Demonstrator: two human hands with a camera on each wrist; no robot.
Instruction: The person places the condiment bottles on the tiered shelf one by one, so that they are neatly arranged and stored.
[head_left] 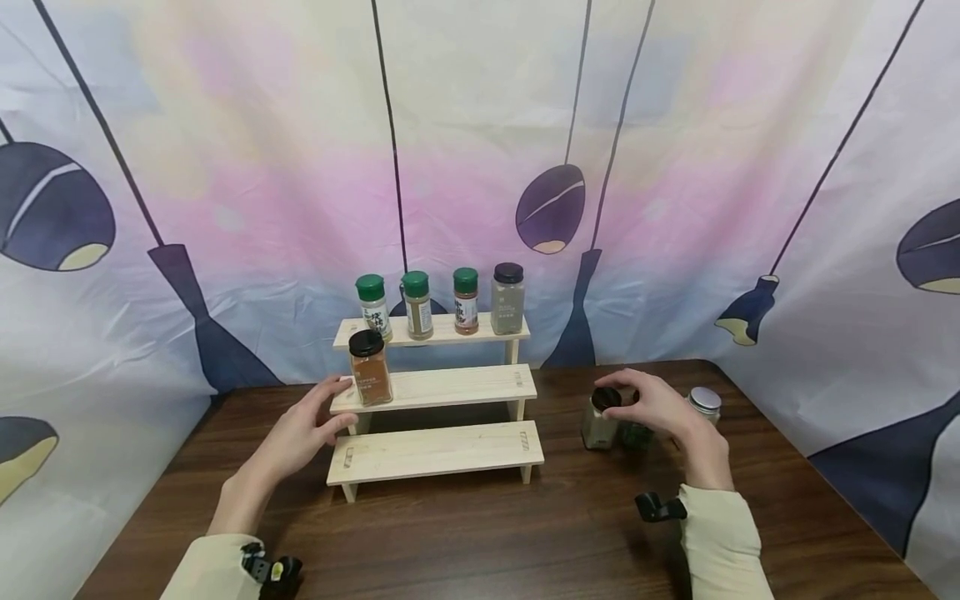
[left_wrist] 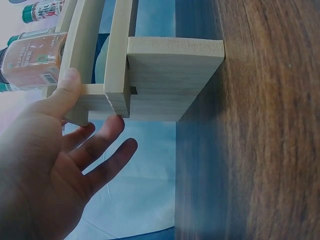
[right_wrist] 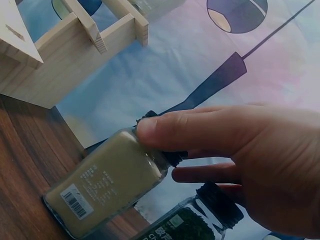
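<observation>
At the left end of the three-step wooden rack (head_left: 450, 446), my left hand (head_left: 303, 425) has its fingers spread. In the left wrist view its thumb lies against the edge of the middle step. A pepper jar (head_left: 372, 371) with a black lid and orange-brown powder stands on that step, close to this hand. My right hand (head_left: 663, 404) pinches a square spice jar (right_wrist: 107, 185) by its black lid, thumb on one side and fingers behind. Tan powder fills this jar, which is on the table right of the rack. Beside it stands a dark-green herb jar (right_wrist: 185, 220), also black-lidded.
Along the top step stand green-capped spice bottles (head_left: 417, 308) and a black-lidded grey jar (head_left: 508, 300). A silver-lidded jar (head_left: 705, 403) is behind my right wrist. The brown wooden table (head_left: 480, 533) meets a patterned curtain (head_left: 465, 108) at the back and sides.
</observation>
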